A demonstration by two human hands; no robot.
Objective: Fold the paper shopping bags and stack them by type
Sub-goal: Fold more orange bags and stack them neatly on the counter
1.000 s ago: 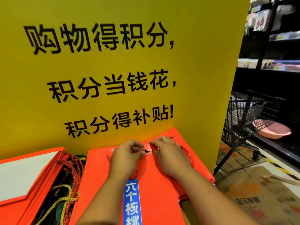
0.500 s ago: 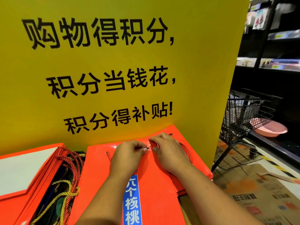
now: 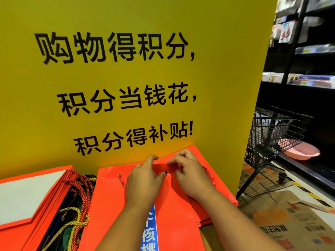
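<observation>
- Two bare forearms enter from the bottom edge and reach forward over an orange paper bag (image 3: 112, 205) lying flat in front of the person
- A blue label (image 3: 150, 232) with white Chinese characters runs down the bag's face between the arms; its top is hidden under the left wrist and its bottom is cut off by the frame
- The left hand (image 3: 143, 182) lies knuckles-up near the bag's far edge, fingers curled and thumb lifted, pinching a small folded strip of the orange paper
- The right hand (image 3: 190, 176) sits just beside it, fingertips bent inward and nipping the same strip, so the two hands almost touch
- A small dark mark shows between the fingertips; what it is cannot be made out
- A red rope handle (image 3: 121, 180) loops out from under the left hand, mostly covered by it
- To the left lies a stack of orange bags (image 3: 21, 230) with a white panel on top, cut off by the frame, and a tangle of cords (image 3: 78, 205) in red and gold beside it
- A yellow sign (image 3: 126, 69) with black Chinese lettering stands right behind the bags
- Further right are cardboard (image 3: 290, 223) on the floor, a wire trolley (image 3: 277, 133), a pink basin (image 3: 299, 149) and dark shelves (image 3: 308, 69) with blurred goods
</observation>
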